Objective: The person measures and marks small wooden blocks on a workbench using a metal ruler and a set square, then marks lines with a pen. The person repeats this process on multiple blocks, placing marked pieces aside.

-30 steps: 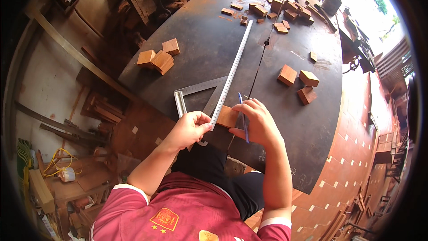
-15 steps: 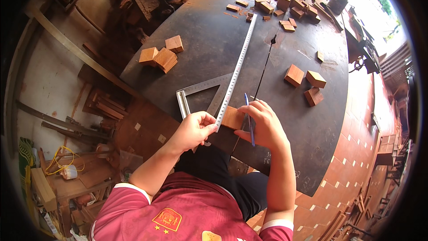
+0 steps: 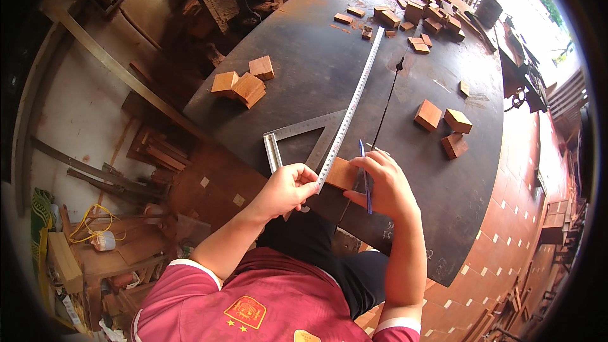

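My left hand (image 3: 286,191) pinches the near end of a long white ruler (image 3: 356,96) between thumb and fingers. The ruler runs away from me across the dark tabletop (image 3: 304,63). Beside its near end lies a flat wooden block (image 3: 342,174), partly covered by my right hand (image 3: 387,183). A blue pen (image 3: 363,158) is held in that hand, standing steeply between the curled fingers and thumb, which also reach the block's right side. Just left of the ruler rests a metal try square (image 3: 304,128) with a slanted arm, its near part hidden by my left hand.
Several wooden blocks (image 3: 250,88) sit at the left of the table, more blocks (image 3: 428,115) at the right. A heap of small blocks (image 3: 415,11) covers the far end. A dark slot (image 3: 383,117) runs along the tabletop. A yellow cord (image 3: 95,218) lies at lower left.
The whole view has shifted, so the table and things appear slightly lower and further right. My hands keep the same hold on ruler and pen.
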A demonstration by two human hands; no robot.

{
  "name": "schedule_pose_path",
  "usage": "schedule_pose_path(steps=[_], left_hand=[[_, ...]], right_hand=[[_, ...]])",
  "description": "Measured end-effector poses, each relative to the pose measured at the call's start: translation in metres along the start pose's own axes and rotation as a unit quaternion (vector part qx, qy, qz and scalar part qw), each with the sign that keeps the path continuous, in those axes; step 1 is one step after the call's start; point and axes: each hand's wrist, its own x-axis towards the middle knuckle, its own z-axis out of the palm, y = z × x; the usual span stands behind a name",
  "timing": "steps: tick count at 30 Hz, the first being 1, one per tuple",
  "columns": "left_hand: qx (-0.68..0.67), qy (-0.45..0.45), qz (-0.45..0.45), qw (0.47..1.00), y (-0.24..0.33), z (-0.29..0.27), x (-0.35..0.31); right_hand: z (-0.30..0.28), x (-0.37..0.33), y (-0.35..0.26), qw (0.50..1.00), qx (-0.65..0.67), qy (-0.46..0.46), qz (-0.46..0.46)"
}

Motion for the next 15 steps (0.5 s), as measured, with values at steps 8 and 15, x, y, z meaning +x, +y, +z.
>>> schedule_pose_path(steps=[8, 15], left_hand=[[0.010, 0.017, -0.001, 1.000, 0.0045, 0.0038, -0.0027], [0.005, 0.013, -0.005, 1.000, 0.0028, 0.0049, -0.0054]], right_hand=[[-0.0003, -0.0020, -0.0006, 1.000, 0.001, -0.006, 0.006], [0.0001, -0.0058, -0.0018, 1.000, 0.001, -0.006, 0.008]])
